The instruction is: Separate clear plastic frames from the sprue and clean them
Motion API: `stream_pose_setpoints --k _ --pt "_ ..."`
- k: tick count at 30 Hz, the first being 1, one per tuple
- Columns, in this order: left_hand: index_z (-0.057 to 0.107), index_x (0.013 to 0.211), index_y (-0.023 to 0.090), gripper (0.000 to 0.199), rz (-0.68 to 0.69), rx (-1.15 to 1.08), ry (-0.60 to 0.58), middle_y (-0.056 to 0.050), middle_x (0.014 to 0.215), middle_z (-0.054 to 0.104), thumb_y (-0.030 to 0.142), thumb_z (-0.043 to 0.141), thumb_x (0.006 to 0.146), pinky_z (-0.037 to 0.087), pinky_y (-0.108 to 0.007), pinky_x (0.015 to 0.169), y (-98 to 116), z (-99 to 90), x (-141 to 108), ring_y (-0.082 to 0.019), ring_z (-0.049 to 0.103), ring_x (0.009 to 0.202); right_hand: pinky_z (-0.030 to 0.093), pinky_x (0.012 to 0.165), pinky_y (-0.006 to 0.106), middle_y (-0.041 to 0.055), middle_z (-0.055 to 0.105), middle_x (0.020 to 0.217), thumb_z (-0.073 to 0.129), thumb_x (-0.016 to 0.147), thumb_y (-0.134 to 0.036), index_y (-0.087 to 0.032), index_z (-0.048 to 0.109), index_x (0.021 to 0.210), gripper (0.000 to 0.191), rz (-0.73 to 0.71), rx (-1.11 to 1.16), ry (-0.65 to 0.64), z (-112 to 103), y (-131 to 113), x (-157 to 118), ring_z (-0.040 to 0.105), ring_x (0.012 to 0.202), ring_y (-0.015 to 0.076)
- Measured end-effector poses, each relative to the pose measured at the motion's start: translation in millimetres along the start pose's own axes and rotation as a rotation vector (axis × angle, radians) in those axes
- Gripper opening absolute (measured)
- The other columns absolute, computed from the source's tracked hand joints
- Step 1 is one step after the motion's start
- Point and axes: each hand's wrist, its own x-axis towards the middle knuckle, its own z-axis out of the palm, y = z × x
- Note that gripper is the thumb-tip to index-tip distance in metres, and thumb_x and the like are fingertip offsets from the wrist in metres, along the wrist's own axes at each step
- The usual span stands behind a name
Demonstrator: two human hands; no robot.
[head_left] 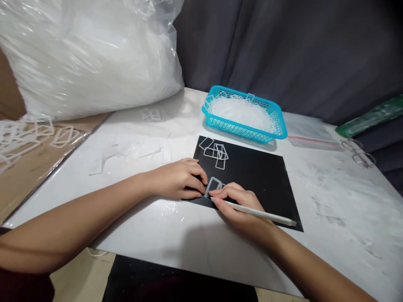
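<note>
In my right hand [242, 203], pinched between thumb and fingers, is a white pen-like tool [261, 213]. Its pointed tip meets the lower end of a small translucent rectangular frame [214, 184] lying on a black mat [258, 178]. Part of a second frame shows beside it, mostly covered by my right fingers. My left hand [187, 180] rests at the mat's left edge, fingers bent and apart, with the tips down close to the first frame. Farther up the mat lies a loose cluster of similar frames [220, 155], overlapping one another.
Behind the mat stands a blue basket [242, 130] full of translucent pieces. A big clear bag [100, 58] bulges at back left, above more frames [19, 136] on brown cardboard. At right are a zip bag [311, 132], a green bottle [371, 115] and glasses [362, 157].
</note>
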Motion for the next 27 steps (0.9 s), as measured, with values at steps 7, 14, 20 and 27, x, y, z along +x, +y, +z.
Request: stream_pose_setpoints --k 7,14,20,27 --pt "0.071 0.094 0.025 0.014 0.064 0.014 -0.014 -0.001 0.093 0.070 0.023 0.059 0.088 0.030 -0.041 0.108 0.8 -2.4 0.4 -0.013 0.065 0.084 0.050 0.076 0.031 0.0001 0.073 0.091 0.058 0.085 -0.032 -0.026 0.069 0.076 0.015 0.119 0.034 0.020 -1.0 0.1 4.1 0.067 0.084 0.0176" --pt "0.070 0.098 0.023 0.016 0.099 0.051 0.011 -0.003 0.097 0.071 0.026 0.058 0.089 0.034 -0.042 0.105 1.3 -0.3 1.9 -0.015 0.065 0.089 0.049 0.080 0.030 -0.0009 0.074 0.092 0.060 0.083 -0.025 -0.025 0.068 0.073 0.012 0.012 -0.015 0.058 4.1 -0.5 4.5 0.065 0.088 0.0173" --pt "0.071 0.089 0.020 0.015 0.146 0.058 0.021 -0.003 0.090 0.072 0.024 0.057 0.087 0.040 -0.039 0.099 5.5 -1.1 6.0 -0.016 0.065 0.083 0.048 0.082 0.032 0.0020 0.073 0.096 0.058 0.083 -0.022 -0.024 0.063 0.072 0.012 -0.030 -0.071 0.152 10.3 -1.4 1.5 0.064 0.095 0.0187" --pt "0.072 0.089 0.019 0.015 0.187 0.017 0.016 -0.004 0.085 0.071 0.024 0.058 0.086 0.044 -0.037 0.093 10.7 -1.2 9.4 -0.018 0.064 0.079 0.046 0.087 0.037 0.0065 0.070 0.095 0.057 0.084 -0.027 -0.024 0.063 0.074 0.013 0.064 -0.024 0.183 11.2 -0.1 3.7 0.064 0.102 0.0217"
